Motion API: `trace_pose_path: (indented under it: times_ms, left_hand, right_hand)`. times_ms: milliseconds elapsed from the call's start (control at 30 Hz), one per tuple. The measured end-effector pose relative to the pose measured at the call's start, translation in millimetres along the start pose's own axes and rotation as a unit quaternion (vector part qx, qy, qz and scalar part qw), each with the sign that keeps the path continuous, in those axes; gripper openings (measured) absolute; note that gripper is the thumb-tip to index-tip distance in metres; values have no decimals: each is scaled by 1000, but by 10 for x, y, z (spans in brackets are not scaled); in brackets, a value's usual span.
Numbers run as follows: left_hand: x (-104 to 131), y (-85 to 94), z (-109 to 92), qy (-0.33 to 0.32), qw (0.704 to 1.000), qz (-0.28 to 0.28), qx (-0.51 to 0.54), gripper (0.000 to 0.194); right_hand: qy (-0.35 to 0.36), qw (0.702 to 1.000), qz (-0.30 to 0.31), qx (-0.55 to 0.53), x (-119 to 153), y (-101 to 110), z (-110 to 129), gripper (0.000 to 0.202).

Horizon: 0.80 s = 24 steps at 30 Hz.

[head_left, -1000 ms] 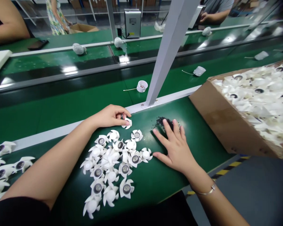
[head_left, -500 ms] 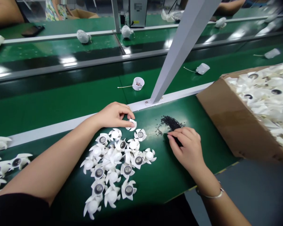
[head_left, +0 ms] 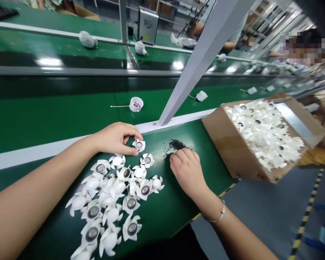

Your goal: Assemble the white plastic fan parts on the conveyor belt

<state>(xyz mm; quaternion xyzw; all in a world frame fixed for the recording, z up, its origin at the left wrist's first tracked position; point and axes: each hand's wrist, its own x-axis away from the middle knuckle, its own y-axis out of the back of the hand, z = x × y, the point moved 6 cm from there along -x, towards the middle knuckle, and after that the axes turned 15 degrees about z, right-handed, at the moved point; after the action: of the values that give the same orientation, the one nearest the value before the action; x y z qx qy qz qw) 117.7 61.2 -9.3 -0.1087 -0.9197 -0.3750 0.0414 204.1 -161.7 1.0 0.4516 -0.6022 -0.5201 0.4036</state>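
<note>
My left hand grips a small white fan impeller by its edge between thumb and fingers, with the round hub opening facing up. Below it, a cluster of similar white impellers covers the green table, some showing dark-rimmed hubs and others their smooth white backs. My right hand is closed at the near edge of a small heap of tiny black pieces. Its fingertips are pressed together and point down, so whatever they hold is hidden.
A cardboard box full of white impellers stands at the right. A slanted metal post rises from the table's far rail. Beyond it, a white cup-shaped part with a wire lies on the green conveyor. Other people work farther back.
The view has swung to the right, showing more of the box. The impeller in my left hand now shows its hub opening. My right fingers have curled closer together beside the black heap.
</note>
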Motion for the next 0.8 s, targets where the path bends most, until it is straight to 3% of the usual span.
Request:
trace_pose_path:
  times_ms: [200,433,533,633,800]
  left_hand:
    - [20,-3,23,-4,1000,-7,-1,43]
    - [47,-19,-5,-10,999,-41,-8,40]
    - [50,-30,-20,-16,998,-61,-19,38]
    - [48,-32,-30,-23,997,-70,-22,37]
    - [49,-21,-42,-32,996,-78,-25,28]
  right_hand:
    - [6,997,-12,-70,64,-4,-53,18]
    - [-30,999,-16,-29,35,-91,-88,15]
    - [-7,986,-32,-162,-151,-12,-115,14]
    - [39,947,-45,-314,-480,91,-42,12]
    - [159,911,-11,-381,-947,78,273,11]
